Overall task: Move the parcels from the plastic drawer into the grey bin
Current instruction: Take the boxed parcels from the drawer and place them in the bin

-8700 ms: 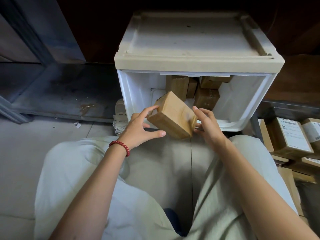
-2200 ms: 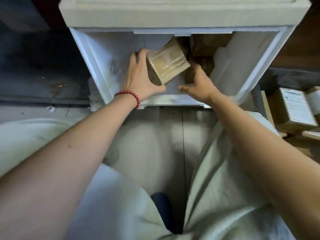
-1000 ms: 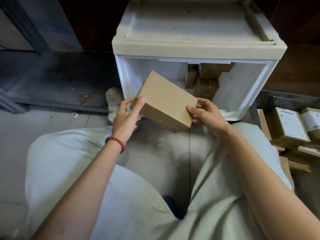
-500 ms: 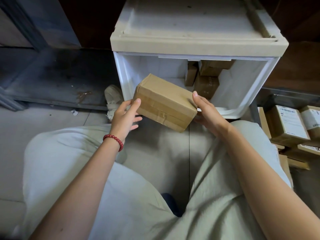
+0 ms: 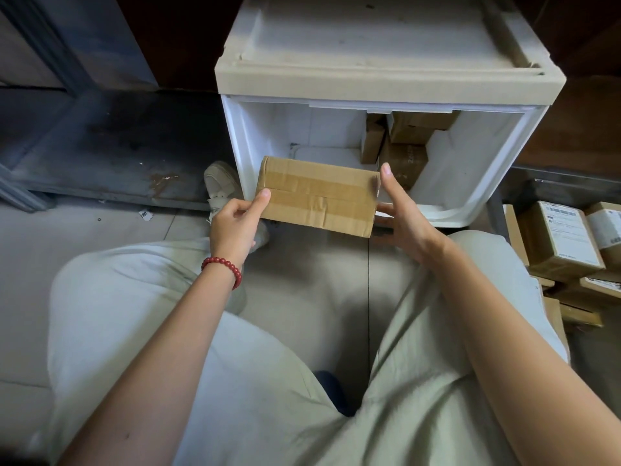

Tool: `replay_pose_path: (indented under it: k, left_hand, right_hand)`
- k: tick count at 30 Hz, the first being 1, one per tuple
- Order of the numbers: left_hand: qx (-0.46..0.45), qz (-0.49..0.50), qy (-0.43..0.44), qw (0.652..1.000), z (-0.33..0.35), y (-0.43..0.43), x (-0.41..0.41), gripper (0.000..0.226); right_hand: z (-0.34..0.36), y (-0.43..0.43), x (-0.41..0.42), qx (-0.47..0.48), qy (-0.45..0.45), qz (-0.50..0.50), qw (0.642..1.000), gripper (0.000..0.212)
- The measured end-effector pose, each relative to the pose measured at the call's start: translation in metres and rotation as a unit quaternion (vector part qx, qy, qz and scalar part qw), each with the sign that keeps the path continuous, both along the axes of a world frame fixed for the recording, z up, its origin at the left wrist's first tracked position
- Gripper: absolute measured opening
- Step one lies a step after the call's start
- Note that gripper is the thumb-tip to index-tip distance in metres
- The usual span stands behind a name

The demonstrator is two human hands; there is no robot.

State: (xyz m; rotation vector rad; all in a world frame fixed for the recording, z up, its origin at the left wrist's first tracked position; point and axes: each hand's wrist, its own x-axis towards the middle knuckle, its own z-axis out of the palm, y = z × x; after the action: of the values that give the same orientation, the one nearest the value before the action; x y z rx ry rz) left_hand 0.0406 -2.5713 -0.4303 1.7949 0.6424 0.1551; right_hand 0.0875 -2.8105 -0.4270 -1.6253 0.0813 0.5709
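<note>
Parcel (image 5: 317,196), taped side up, hangs in front of the open plastic drawer (image 5: 470,169), held by both ends. The left hand (image 5: 235,223) pinches its left end, thumb on top; the right hand (image 5: 403,223) clasps the right end, thumb upright against it. More parcels (image 5: 403,156) sit at the drawer's back right. Labelled boxes (image 5: 561,240) lie in the grey bin (image 5: 537,186) at right.

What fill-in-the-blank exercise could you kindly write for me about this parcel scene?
1. The red bead bracelet is on the person's ____ wrist.
2. The left hand and right hand hold a parcel sealed with brown ____.
3. The remaining parcels sit toward the ____ side of the plastic drawer.
Missing words: left; tape; right.
</note>
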Motion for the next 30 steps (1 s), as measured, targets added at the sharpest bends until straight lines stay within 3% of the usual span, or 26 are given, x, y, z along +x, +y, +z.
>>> replay_pose_path:
  k: [6,16,21,28,30]
  left_hand:
    - [0.002,0.038,-0.010,0.999,0.000,0.004,0.001,0.048]
    - [-0.002,-0.052,-0.030,0.998,0.003,0.005,-0.002,0.036]
    - [-0.014,-0.114,-0.054,0.992,0.011,0.002,-0.006,0.033]
    - [0.008,-0.107,-0.070,0.992,0.010,0.009,-0.004,0.022]
    - [0.017,-0.087,-0.065,0.994,0.008,0.012,-0.002,0.017]
  right_hand:
    - [-0.003,0.001,-0.006,-0.058,0.001,0.097,0.994,0.076]
    - [-0.009,0.002,-0.008,-0.057,0.063,0.059,0.995,0.060]
    - [-0.010,0.003,-0.006,-0.044,0.077,0.052,0.995,0.096]
    - [-0.012,0.000,-0.002,-0.111,0.044,0.060,0.991,0.098]
    - [-0.010,-0.001,-0.003,-0.108,0.019,0.072,0.991,0.090]
